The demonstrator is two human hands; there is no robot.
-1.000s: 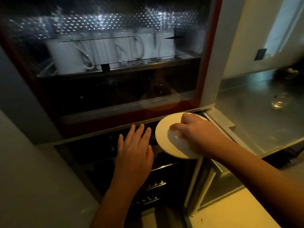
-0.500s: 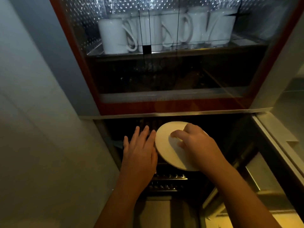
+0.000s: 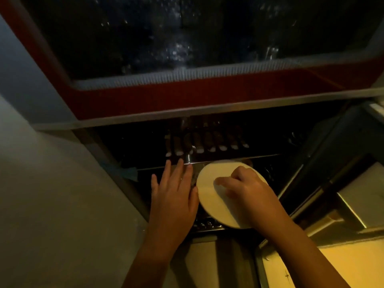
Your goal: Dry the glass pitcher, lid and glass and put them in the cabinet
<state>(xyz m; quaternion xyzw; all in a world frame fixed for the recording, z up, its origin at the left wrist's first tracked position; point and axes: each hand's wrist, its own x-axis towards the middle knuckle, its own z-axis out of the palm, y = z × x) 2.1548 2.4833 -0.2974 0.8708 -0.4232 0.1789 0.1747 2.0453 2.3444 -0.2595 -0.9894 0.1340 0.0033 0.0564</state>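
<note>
the right hand [image 3: 249, 196] grasps a pale round lid [image 3: 208, 192], fingers curled over its face and lower right edge. the lid is tilted, its flat face turned up towards the camera, and it sits in the open mouth of the cabinet's lower compartment [image 3: 270, 140]. just left of the lid, the left hand [image 3: 173, 198] lies flat with straight, slightly spread fingers and grips nothing; its thumb side is touching or almost touching the lid's left edge, i cannot tell which. its fingertips reach a metal rail [image 3: 259, 157] that runs across the compartment just above the lid's top edge.

above the lid and behind that rail, the dark compartment holds a row of dark pegs with white tips [image 3: 207, 145], standing side by side. below the lid, part of a second metal rack [image 3: 207, 225] shows, too dim to tell what it holds.

well above the lid is the cabinet's red-framed glass door [image 3: 166, 96]; behind the glass only scattered glints show. right of the lid a dark open door panel [image 3: 332, 159] stands, and below it a yellow-lit counter [image 3: 342, 265].
</note>
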